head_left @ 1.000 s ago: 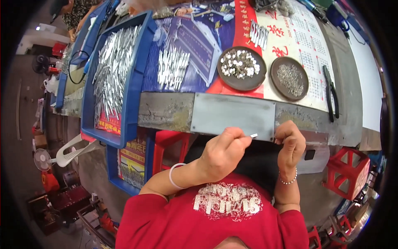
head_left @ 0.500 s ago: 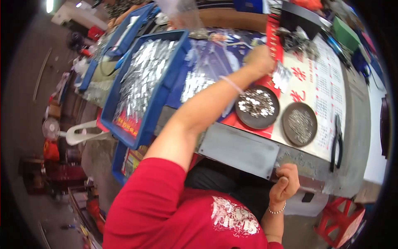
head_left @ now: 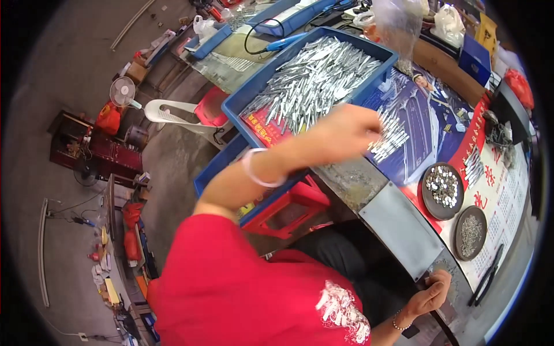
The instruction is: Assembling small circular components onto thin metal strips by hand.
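Observation:
My left hand [head_left: 349, 134], a pink band on its wrist, hangs beside the blue tray of metal strips. Its fingertips point down near a small pile of silvery strips [head_left: 393, 137] on the blue printed sheet. Motion smears those fingers, so whether they hold anything is unclear. My right hand [head_left: 434, 291], wearing a beaded bracelet, is closed at the bench's front edge with thumb against fingers; what it grips is hidden. Near it stand a round dark dish of shiny flat pieces [head_left: 430, 199] and another dish of small thin metal parts [head_left: 459, 245].
The large blue tray [head_left: 234, 109] is heaped with metal strips. A grey metal plate [head_left: 401, 230] lies along the bench's front edge. Black-handled pliers [head_left: 489, 277] rest at the right. More strips [head_left: 474, 167] lie beyond the dishes, and a red stool [head_left: 288, 209] stands below the tray.
My left hand has swung back from the strips beyond the dishes to the pile beside the blue tray. The view has turned left. My right hand remains closed at the bench edge.

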